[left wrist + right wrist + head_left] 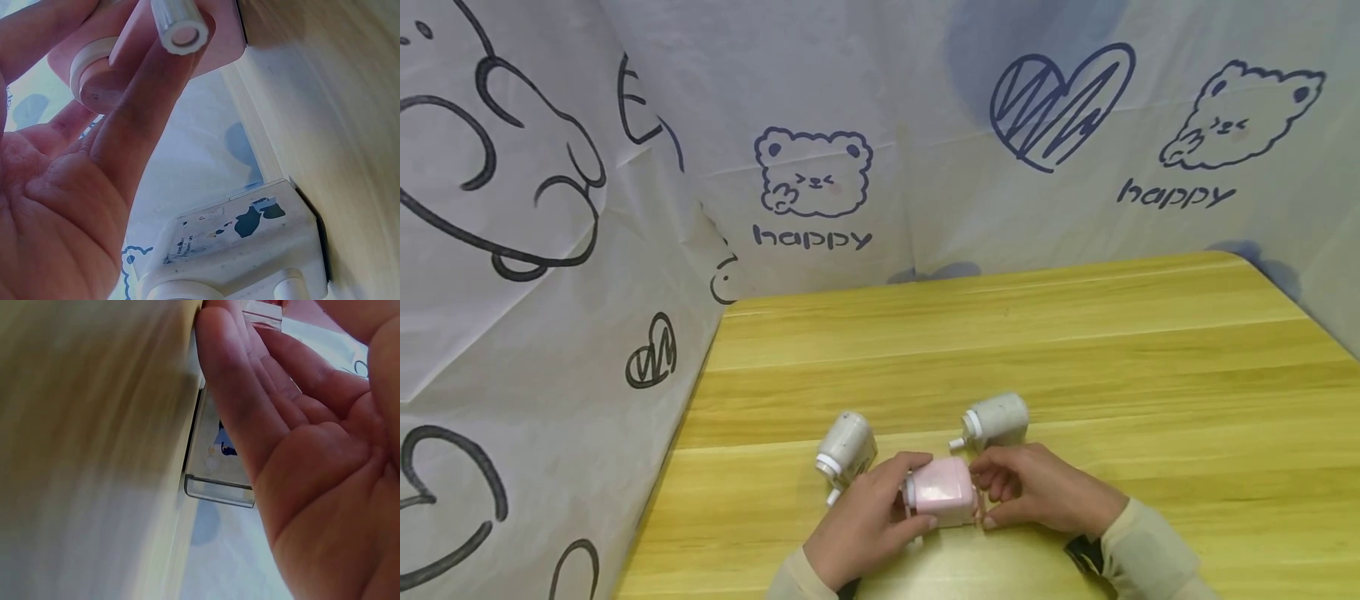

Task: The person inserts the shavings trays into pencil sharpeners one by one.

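Note:
A pink crank pencil sharpener (943,485) lies between both hands near the front of the table. My left hand (872,517) grips it from the crank side, thumb and fingers on opposite sides. In the left wrist view the ribbed white crank knob (184,31) shows over my fingers. At its other end, my right hand (1041,492) pinches a clear drawer (262,314) between thumb and fingers. My palm and fingers hide much of that end in the right wrist view.
A white crank sharpener (850,442) lies just beyond my left hand, its crank facing me. Another white sharpener (1000,417) is behind my right hand, its crank to the left. Patterned white cloth (940,167) hangs along the back and left of the wooden table (1000,333).

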A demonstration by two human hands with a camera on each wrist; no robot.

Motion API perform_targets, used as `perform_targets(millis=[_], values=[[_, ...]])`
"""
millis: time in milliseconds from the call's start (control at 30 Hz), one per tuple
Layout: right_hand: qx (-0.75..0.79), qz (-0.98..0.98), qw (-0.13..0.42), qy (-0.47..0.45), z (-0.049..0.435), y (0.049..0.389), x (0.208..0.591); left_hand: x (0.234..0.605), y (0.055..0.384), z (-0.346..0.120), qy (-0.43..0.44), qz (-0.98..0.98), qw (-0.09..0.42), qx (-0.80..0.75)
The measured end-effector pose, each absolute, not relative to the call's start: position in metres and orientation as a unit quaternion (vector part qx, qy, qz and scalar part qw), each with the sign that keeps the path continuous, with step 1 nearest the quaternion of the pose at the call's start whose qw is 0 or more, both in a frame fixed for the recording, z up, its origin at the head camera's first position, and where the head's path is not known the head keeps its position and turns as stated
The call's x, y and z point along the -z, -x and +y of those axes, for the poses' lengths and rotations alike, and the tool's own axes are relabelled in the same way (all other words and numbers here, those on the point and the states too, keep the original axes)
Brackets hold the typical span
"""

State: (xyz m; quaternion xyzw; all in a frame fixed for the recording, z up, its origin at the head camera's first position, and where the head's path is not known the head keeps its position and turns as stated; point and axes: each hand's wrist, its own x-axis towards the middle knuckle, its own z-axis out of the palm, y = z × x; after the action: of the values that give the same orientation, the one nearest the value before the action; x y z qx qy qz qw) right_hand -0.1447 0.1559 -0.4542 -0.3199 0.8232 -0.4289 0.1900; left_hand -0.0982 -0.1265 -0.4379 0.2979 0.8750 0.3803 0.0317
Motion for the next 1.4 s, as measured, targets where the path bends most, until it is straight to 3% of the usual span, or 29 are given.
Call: perform_targets(millis=[1400], values=[[0.42, 0.827, 0.181, 0.326, 0.1501, 0.1396, 0.4518, 0.4392, 0.0988, -0.1246, -0.298, 0.877, 0.032, -0.376]])
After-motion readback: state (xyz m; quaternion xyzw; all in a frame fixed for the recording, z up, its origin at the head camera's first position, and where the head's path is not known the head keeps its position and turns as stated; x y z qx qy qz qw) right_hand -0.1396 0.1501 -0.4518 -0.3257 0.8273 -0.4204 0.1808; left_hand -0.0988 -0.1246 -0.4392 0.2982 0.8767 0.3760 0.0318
